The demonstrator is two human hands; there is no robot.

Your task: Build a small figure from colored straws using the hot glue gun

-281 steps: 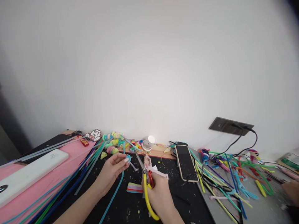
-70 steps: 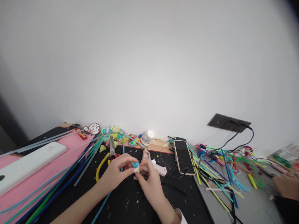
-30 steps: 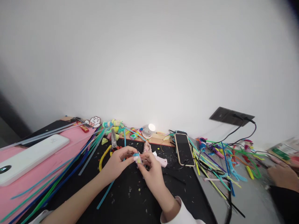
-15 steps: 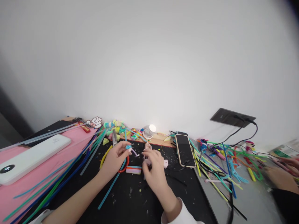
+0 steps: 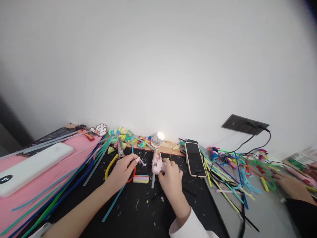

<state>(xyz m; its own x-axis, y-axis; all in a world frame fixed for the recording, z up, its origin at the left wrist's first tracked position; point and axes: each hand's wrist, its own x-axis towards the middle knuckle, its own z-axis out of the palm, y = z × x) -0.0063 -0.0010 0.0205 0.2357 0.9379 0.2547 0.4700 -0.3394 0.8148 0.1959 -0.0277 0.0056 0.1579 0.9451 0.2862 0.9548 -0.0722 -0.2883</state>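
My left hand pinches a short purple piece of pipe cleaner between thumb and fingertips, over the black mat. Most of what lies inside the fingers is hidden. My right hand is closed round the handle of a pink glue gun, whose nozzle points toward the wall; a pale glue stick sticks out of its rear. Between the two hands lies a flat striped bundle of pipe cleaners. Scissors lie beyond my left hand, which partly covers the yellow and red curved pieces near them.
A small lit lamp stands by the wall. Two phones, the nearer one light-framed, lie right of the glue gun. A white power bank rests at left among long pipe cleaners. At far right, a co-worker's hand reaches over the grey table.
My right hand has shifted right and down onto the glue gun's handle, uncovering its body. My left hand has turned slightly, and the blue part at its fingertips is now hidden.
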